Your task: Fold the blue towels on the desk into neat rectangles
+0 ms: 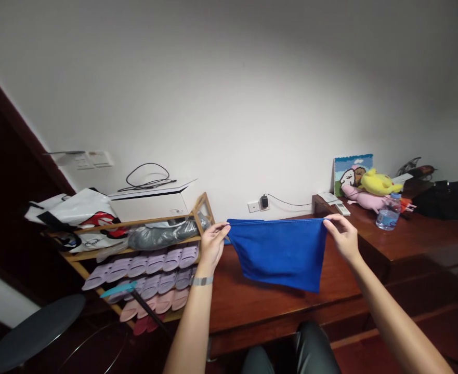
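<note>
A blue cloth hangs stretched between my two hands, its stitched top edge nearly level. My left hand pinches the upper left corner; a watch with a pale band is on that wrist. At the upper right corner, my right hand grips the fabric between thumb and fingers. The lower part of the cloth hangs free above a reddish-brown wooden table, tapering slightly at the bottom left. Whether the cloth is folded double cannot be made out for certain, though a bit of blue shows behind its left side.
To the left stands a wooden rack with purple and pink slippers, a white box and bags. A round dark stool is at lower left. On the right-hand desk are a water bottle and plush toys.
</note>
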`<state>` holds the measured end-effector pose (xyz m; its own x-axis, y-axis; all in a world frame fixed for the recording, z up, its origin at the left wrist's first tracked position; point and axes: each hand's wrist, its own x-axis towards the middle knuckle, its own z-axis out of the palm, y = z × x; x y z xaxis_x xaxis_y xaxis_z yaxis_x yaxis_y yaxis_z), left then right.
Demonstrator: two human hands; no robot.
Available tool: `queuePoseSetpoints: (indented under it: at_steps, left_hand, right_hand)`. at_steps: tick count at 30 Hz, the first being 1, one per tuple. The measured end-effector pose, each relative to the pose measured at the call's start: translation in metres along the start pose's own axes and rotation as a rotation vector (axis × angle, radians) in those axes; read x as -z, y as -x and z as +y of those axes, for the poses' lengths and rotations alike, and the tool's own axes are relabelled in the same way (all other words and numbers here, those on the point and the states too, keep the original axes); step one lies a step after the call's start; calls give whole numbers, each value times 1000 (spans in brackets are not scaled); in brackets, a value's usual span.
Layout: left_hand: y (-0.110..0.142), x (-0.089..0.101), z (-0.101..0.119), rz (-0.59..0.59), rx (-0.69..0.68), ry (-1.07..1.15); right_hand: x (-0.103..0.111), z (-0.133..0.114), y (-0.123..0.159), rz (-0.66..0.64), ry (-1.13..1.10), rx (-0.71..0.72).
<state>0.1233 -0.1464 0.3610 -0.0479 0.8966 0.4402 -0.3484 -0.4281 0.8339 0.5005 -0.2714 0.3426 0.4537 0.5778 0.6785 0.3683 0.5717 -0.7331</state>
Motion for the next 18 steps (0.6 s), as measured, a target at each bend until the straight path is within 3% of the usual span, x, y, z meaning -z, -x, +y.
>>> queuePoseSetpoints:
  at_steps: [7,18]
  left_hand:
    - [-3,-9,-17,103,21,82]
    - [3,-4,-17,57,22,70]
  right_hand:
    - [-10,8,-1,6,8,-48]
    - [-8,4,2,53,-27,-57]
